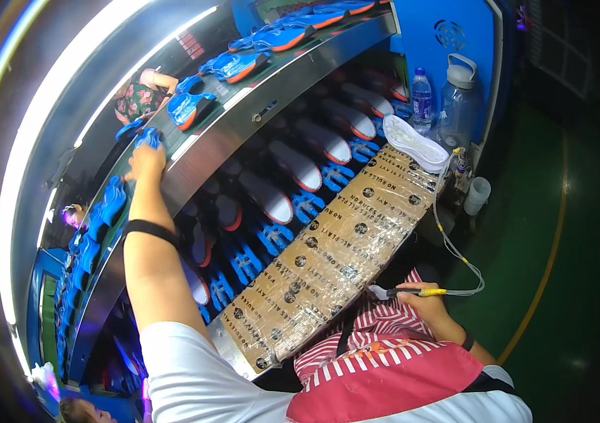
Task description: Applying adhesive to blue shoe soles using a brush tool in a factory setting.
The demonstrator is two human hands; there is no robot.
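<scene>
Reaching up, the left hand (146, 161) apparently grasps a blue shoe upper (148, 136); the right hand (423, 304) grips a yellow-tipped tool (413, 292).

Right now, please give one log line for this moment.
left hand: on blue shoe, upper belt | right hand: holds tool

Left arm stretching out, right hand staying low

The left hand (146, 162) is reaching far up onto the curved steel conveyor belt (243, 116), fingers closing downward; the right hand (423, 302) is resting well below it, fingers curling shut.

Glossy tape-wrapped cardboard ledge (328, 261)
</scene>
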